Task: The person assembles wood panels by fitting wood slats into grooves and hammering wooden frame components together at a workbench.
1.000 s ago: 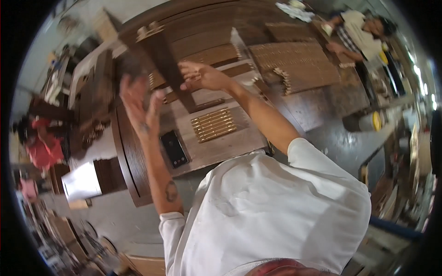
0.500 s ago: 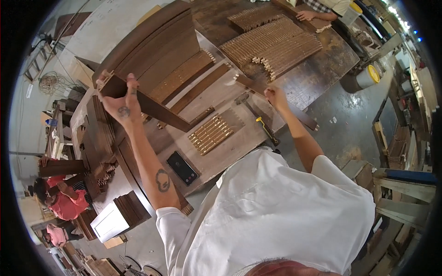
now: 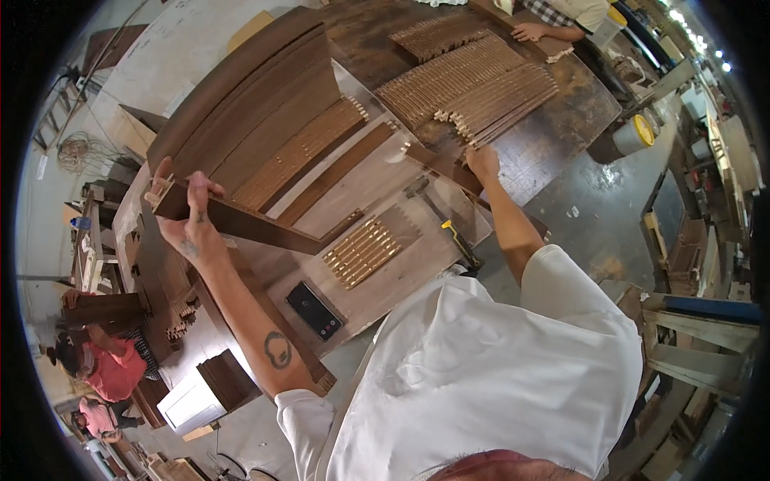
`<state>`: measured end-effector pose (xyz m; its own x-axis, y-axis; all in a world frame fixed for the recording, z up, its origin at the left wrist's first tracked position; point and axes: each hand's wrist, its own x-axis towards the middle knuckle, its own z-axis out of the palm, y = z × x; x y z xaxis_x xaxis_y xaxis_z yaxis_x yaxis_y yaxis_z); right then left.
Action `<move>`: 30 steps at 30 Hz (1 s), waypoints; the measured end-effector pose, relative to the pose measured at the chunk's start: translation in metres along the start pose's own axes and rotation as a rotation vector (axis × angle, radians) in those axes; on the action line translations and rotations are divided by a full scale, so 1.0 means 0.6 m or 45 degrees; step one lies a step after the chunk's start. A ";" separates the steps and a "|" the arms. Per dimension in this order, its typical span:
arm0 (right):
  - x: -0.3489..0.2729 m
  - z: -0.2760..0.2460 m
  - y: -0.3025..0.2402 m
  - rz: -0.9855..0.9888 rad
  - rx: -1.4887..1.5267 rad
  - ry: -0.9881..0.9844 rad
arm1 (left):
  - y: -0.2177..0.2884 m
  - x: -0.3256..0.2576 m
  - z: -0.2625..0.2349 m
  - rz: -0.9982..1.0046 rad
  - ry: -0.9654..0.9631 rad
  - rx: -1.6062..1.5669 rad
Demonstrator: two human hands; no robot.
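Note:
My left hand (image 3: pixel 191 216) is closed around one end of a dark brown wooden board (image 3: pixel 265 227), which is tilted and has pale tenons at the held end. Its other end is over the table, near a set of brass-coloured rods (image 3: pixel 361 252). My right hand (image 3: pixel 483 163) is at the near corner of a pile of thin brown slats (image 3: pixel 501 100), its fingers closed on the end of one slat. Under my right forearm lies another brown board (image 3: pixel 437 167). A hammer (image 3: pixel 443 218) with a black and yellow handle lies beside the rods.
Large curved brown panels (image 3: pixel 241 96) stand at the table's far left. A phone (image 3: pixel 315 311) lies near the front edge. Across the table is another person's hand (image 3: pixel 527 32). A person in a pink shirt (image 3: pixel 112 370) works at left. A white bucket (image 3: pixel 634 135) stands right.
My right hand has moved away from me to the slat pile's corner. My left hand has come slightly nearer and left with its board. The view has shifted a little.

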<state>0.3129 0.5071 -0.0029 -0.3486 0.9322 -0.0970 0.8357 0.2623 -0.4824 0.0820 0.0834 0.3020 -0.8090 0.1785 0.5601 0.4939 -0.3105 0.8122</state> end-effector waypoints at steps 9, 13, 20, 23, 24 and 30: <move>-0.035 -0.044 0.055 0.137 -0.123 -0.111 | -0.017 -0.008 -0.011 0.028 0.033 -0.058; -0.035 -0.041 0.053 0.021 -0.229 -0.024 | -0.006 -0.010 0.007 0.079 0.031 -0.034; -0.094 -0.036 0.040 -0.437 -0.622 -0.401 | -0.005 -0.015 -0.007 0.105 0.007 -0.099; -0.116 -0.042 0.023 -0.541 -0.528 -0.500 | -0.022 -0.001 -0.015 0.105 -0.015 0.037; -0.101 -0.033 0.039 -0.624 -0.520 -0.479 | -0.017 0.001 -0.015 0.101 -0.057 0.108; -0.082 -0.037 0.017 -0.656 -0.660 -0.452 | 0.001 0.011 -0.017 0.001 0.008 -0.008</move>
<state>0.3481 0.4696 0.0164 -0.7841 0.5513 -0.2851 0.5937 0.8001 -0.0854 0.0734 0.0747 0.3045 -0.8105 0.1720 0.5599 0.4928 -0.3162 0.8106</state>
